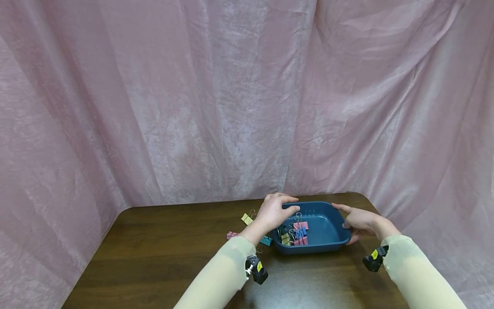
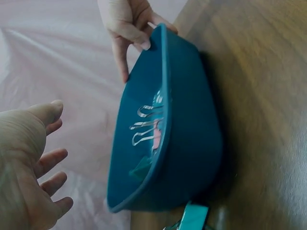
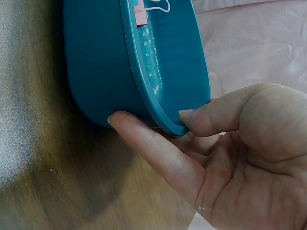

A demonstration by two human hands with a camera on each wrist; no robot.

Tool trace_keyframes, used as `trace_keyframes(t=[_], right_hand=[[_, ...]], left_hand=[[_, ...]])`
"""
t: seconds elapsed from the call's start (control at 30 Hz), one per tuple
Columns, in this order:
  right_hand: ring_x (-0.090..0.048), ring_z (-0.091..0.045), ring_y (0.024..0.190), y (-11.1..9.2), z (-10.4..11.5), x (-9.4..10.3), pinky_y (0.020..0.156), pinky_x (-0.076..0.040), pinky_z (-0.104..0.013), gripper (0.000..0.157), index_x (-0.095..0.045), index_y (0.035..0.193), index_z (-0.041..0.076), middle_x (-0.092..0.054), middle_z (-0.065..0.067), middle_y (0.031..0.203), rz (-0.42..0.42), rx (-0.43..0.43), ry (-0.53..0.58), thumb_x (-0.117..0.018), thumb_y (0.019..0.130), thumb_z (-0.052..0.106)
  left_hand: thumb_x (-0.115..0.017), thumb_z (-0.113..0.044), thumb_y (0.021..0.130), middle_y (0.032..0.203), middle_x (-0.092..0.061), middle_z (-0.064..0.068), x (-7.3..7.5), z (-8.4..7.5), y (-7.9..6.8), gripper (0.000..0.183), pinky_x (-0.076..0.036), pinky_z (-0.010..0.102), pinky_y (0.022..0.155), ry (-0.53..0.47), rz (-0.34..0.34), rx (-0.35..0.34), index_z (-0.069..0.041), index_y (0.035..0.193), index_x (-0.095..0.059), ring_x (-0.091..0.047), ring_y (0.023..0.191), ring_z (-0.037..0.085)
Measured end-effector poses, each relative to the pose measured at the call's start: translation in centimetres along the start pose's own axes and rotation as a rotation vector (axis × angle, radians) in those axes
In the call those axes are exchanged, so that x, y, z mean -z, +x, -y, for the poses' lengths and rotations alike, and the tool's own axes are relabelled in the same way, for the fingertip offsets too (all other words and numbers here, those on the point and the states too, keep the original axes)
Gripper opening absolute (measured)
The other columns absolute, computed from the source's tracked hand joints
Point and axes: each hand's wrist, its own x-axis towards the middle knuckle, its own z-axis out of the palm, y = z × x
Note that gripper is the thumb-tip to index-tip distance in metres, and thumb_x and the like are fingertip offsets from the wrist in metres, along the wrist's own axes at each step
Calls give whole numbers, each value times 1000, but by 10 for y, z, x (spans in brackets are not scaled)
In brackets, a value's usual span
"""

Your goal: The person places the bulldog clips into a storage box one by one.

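Right hand (image 1: pixel 360 221): we're pinching rounded plastic tray (image 1: pixel 326 227) by its right end | left hand (image 1: pixel 275 211): we're holding empty fingers apart, at tray's left end | wire-handled clips (image 1: pixel 301 241): lying inside tray, others left, on wood-grained worktop (image 1: pixel 173 244)

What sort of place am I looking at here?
Probably a makeshift recording corner, judging by the pink curtain hanging behind the wooden table and the black wrist cameras.

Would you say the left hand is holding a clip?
No, its wrist view shows the left hand open and empty.
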Motion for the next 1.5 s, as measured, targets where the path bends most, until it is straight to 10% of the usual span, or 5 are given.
trace_keyframes(t=[1.5], right_hand=[[-68, -43, 93, 7, -3, 2, 70, -61, -50, 85, -9, 165, 14, -1, -46, 153, 15, 6, 15, -44, 92, -14]], left_hand=[[-73, -41, 95, 145, -56, 0, 101, 27, -37, 40, -38, 55, 109, -93, -111, -33, -28, 133, -70, -39, 140, 30]])
